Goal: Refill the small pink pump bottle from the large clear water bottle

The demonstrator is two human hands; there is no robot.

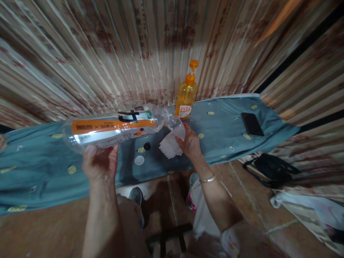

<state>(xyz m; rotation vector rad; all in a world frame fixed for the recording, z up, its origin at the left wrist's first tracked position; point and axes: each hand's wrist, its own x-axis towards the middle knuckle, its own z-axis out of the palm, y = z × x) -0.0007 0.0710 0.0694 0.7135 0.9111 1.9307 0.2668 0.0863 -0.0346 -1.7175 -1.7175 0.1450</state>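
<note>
My left hand [99, 161] is closed around the underside of a large clear plastic bottle [113, 127] with an orange and silver label. The bottle lies nearly level in the air above the cloth, its neck pointing right. At the neck is a clear, flared plastic piece [176, 125], shaped like a funnel or small cup. My right hand [189, 141] grips its wide end with closed fingers. Below that hand a crumpled white tissue [170, 146] lies on the cloth. A black cap [146, 146] and a round white lid [139, 160] lie under the bottle.
An orange pump bottle [186, 96] stands at the back of the blue-green cloth [215, 132]. To the right lies a dark phone [252, 124]. A pleated curtain [150, 46] hangs behind. On the tiled floor sits a black bag [271, 168] at the right.
</note>
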